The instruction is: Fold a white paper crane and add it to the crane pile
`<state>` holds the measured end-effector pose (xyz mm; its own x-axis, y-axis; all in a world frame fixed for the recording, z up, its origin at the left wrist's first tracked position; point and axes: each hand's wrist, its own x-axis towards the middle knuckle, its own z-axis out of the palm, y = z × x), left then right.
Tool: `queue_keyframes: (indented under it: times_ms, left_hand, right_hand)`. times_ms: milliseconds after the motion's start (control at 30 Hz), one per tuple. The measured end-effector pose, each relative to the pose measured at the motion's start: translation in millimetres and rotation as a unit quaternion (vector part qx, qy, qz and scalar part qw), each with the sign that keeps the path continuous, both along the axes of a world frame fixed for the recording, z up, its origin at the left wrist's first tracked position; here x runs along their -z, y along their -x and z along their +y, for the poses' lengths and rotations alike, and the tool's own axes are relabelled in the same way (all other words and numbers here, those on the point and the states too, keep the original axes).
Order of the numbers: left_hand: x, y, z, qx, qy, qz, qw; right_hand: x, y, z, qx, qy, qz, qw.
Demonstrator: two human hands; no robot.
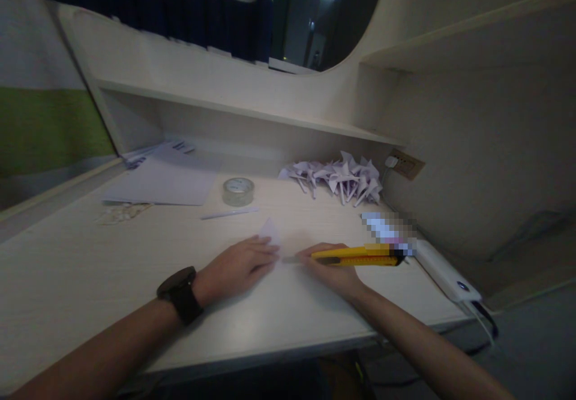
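My left hand [240, 265] lies flat, fingers stretched out, pressing a small folded white paper [270, 232] onto the desk [90, 268]. A black watch [180, 294] sits on that wrist. My right hand [333, 271] is closed round a yellow utility knife [360, 256], whose blade end [292, 260] points left at the paper beside my left fingertips.
A roll of clear tape [238, 191] and a white pen [229, 213] lie behind the paper. Sheets of paper [164, 178] rest at the back left. A heap of folded paper pinwheels [342, 178] sits at the back right near a wall socket [407, 164]. A white power bank [443, 274] with cable lies at the right edge.
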<state>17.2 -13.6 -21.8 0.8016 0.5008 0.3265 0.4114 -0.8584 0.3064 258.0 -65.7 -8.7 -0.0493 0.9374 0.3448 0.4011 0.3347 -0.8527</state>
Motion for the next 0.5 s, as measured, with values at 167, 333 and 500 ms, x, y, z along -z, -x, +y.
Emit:
queue_keyframes:
  times_ms: [167,333,500]
  left_hand:
    - [1.6,-0.1,1.1,0.001,-0.002,-0.002,1.0]
    - [2.2,0.3,1.3,-0.002,0.01,-0.004,1.0]
    - [-0.2,0.2,0.9,0.001,0.011,0.002,1.0]
  right_hand:
    - [1.5,-2.4,0.0,-0.023,-0.005,-0.01,1.0]
    - [7.3,-2.9,2.3,-0.013,-0.027,-0.013,0.999]
    - [6.2,-2.0,2.9,-0.009,-0.033,-0.019,0.999]
